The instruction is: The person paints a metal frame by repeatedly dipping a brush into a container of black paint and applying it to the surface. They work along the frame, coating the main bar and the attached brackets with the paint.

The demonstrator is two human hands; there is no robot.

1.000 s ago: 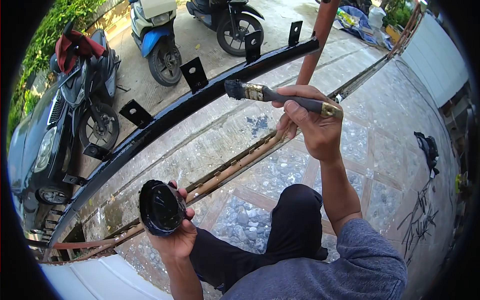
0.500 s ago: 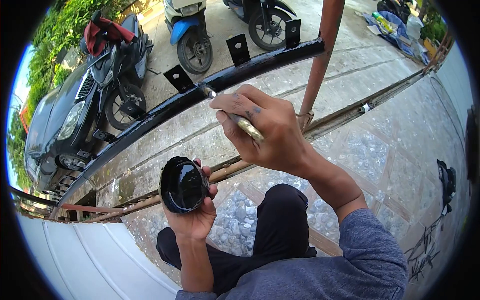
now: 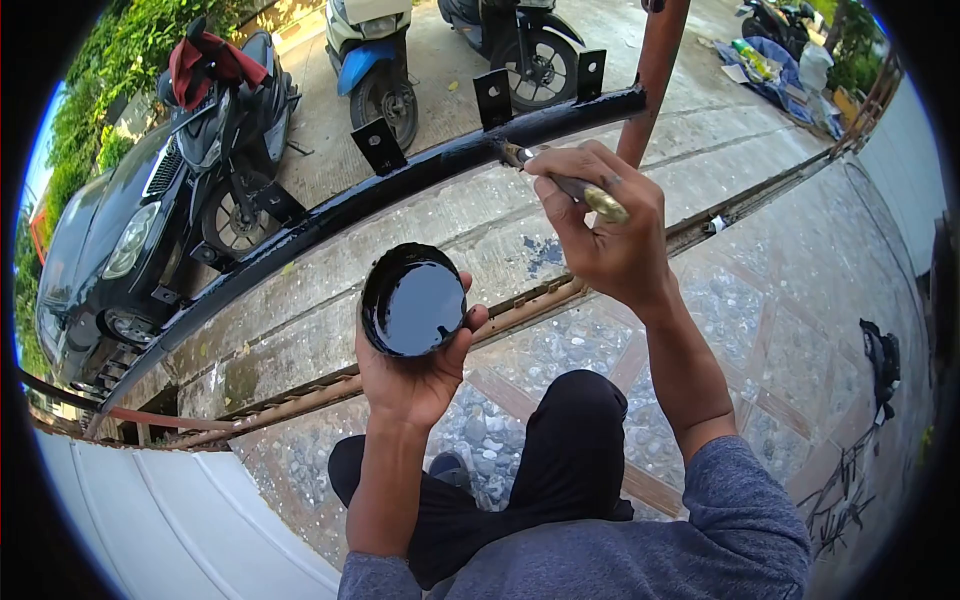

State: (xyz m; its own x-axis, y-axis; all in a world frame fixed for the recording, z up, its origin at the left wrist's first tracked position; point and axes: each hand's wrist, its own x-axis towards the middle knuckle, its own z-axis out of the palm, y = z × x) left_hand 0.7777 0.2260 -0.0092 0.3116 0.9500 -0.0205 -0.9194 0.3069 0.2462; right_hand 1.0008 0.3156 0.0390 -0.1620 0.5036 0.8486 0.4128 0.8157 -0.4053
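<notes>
Below the rail, my left hand is wrapped round the underside of a round cup of black paint, its open top facing me. My right hand grips a paintbrush by its smeared handle. The bristle end touches the side of a long black metal rail, which looks wet and glossy. Upright black tabs with holes stand along the rail's top. At its right end the rail meets a reddish-brown post.
Beyond the rail stand a dark car, a motorcycle with a red cloth and a scooter with a blue fender. A pipe runs along the floor edge. White panelling is at lower left.
My right hand and the brush have moved right along the rail. My left hand has raised the cup of paint up and to the right.
</notes>
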